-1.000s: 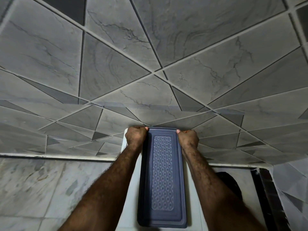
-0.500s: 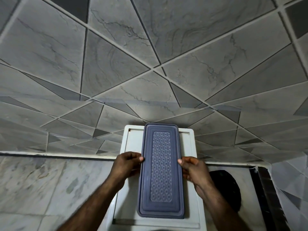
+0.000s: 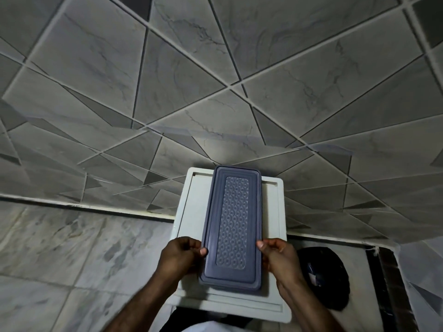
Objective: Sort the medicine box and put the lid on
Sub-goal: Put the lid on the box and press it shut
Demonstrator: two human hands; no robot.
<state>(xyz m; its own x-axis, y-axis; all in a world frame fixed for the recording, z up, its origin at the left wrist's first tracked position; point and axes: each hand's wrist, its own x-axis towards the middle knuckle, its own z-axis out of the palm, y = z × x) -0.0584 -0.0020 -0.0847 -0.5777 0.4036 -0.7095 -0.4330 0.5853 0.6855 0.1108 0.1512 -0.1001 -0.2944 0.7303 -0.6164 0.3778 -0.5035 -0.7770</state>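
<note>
Fingers of the left hand (image 3: 178, 256) curl against the left long side of the lid (image 3: 232, 230), with the thumb tip pressed on its edge. Fingers of the right hand (image 3: 279, 256) do the same on the right long side, thumb tip on the edge too. Both hands pinch the lid from the two sides, near its lower end, in the lower middle of the frame.

This lid is long and grey-blue, with round corners and raised steps around its rim. Down its middle runs a paler strip with a bumpy pattern. It lies flat and runs from the lower middle of the frame up toward the centre. The medicine box under it cannot be seen, so I cannot tell how well the lid sits on it.

Under the lid is a white square board (image 3: 275, 212) with a groove near its edge. Its white shows on the left, the right and below the lid.

A dark round thing (image 3: 323, 279) lies just right of the board, at the lower right of the frame. It is too dark to tell what it is.

Grey tiles (image 3: 215, 80) with slanted lines fill the top of the frame. Paler marbled tiles (image 3: 72, 259) fill the lower left.
</note>
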